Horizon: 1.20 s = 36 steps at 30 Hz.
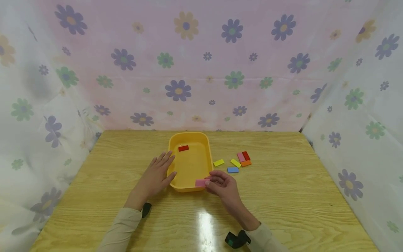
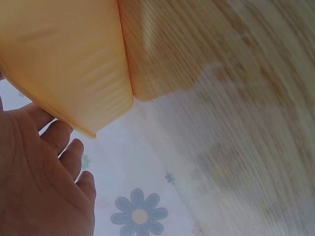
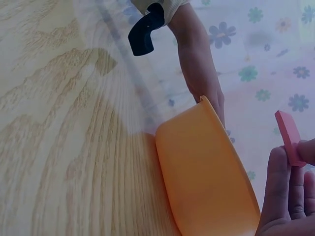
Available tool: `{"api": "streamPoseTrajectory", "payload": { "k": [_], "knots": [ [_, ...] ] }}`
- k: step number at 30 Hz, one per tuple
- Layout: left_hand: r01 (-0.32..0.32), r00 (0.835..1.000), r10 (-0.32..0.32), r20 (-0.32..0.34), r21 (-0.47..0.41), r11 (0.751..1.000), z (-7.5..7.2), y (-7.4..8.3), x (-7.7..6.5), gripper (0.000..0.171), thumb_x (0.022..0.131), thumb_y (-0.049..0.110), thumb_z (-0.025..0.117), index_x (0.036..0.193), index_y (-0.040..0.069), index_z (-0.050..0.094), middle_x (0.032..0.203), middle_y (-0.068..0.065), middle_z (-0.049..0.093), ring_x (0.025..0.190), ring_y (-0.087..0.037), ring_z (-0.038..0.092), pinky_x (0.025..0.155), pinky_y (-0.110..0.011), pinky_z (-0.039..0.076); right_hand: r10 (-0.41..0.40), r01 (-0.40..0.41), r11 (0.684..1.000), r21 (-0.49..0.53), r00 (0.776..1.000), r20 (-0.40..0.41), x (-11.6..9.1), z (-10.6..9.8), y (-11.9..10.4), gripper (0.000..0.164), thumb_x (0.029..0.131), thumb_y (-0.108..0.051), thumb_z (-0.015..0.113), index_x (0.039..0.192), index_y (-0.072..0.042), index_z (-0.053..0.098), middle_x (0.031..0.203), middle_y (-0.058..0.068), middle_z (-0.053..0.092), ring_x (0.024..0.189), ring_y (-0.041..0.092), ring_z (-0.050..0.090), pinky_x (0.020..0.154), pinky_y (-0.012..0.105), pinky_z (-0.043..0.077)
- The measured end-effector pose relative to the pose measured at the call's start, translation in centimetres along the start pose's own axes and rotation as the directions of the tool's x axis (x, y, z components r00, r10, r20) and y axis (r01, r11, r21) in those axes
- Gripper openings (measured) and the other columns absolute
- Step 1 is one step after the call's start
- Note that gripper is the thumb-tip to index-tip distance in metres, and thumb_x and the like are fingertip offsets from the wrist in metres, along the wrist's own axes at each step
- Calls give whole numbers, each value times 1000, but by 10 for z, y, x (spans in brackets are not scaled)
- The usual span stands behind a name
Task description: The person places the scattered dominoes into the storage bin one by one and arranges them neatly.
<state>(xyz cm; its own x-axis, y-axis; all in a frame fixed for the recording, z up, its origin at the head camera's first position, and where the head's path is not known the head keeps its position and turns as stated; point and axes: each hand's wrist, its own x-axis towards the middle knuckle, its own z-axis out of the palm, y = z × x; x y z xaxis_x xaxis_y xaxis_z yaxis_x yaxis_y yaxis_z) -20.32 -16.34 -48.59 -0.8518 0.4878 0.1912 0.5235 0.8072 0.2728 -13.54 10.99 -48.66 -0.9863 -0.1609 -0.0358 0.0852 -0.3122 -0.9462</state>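
A yellow plastic tub [image 1: 190, 162] stands on the table with a red block [image 1: 183, 148] lying inside near its far end. My left hand [image 1: 155, 176] rests on the tub's left rim, fingers extended; in the left wrist view its fingers [image 2: 58, 135] lie along the rim. Between thumb and fingers, my right hand [image 1: 225, 189] pinches a pink block [image 1: 201, 183] over the tub's near right corner. The right wrist view shows this pink block [image 3: 289, 137] upright above the rim, held at one end.
Right of the tub lie loose blocks: two yellow ones [image 1: 218, 163], a blue block [image 1: 233, 170], an orange block [image 1: 246, 163], a pink one [image 1: 240, 156] and a second red one [image 1: 246, 155]. Flowered cloth [image 1: 201, 70] encloses the wooden table [image 1: 283, 203] at the back and sides.
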Motion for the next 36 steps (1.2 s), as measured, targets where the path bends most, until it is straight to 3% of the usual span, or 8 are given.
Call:
{"api": "streamPoseTrajectory", "payload": {
  "k": [8,16,28,36],
  "knots": [
    [3,1000,-3,7,-8,1000,-1,1,0,62,96,43,45,146,8,31,154,-8,21,141,-31,18,112,-54,14,-19,19,999,-39,1000,-21,12,8,-6,41,84,-12,69,118,2,51,105,13,63,91,20,65,81,37,54],
    [2,1000,-2,9,9,1000,0,1,1,63,96,44,44,145,7,32,154,-9,22,140,-33,18,111,-55,14,-47,46,998,-52,999,-23,37,18,-23,33,86,-7,66,116,-1,55,102,11,64,87,19,66,80,36,55],
    [8,1000,-8,-10,14,1000,2,-1,0,63,95,46,44,145,8,34,154,-8,22,141,-31,18,111,-55,15,-8,-2,994,-112,997,-82,91,44,-34,33,83,-8,70,112,-1,57,99,16,65,88,25,68,72,38,56],
    [4,1000,-4,-9,6,1000,1,-1,0,62,95,45,44,144,7,35,153,-8,23,141,-31,18,111,-55,15,15,-27,984,-174,998,-68,130,55,-28,43,85,-4,66,122,8,50,107,22,60,96,34,65,72,35,56]
  ]
}}
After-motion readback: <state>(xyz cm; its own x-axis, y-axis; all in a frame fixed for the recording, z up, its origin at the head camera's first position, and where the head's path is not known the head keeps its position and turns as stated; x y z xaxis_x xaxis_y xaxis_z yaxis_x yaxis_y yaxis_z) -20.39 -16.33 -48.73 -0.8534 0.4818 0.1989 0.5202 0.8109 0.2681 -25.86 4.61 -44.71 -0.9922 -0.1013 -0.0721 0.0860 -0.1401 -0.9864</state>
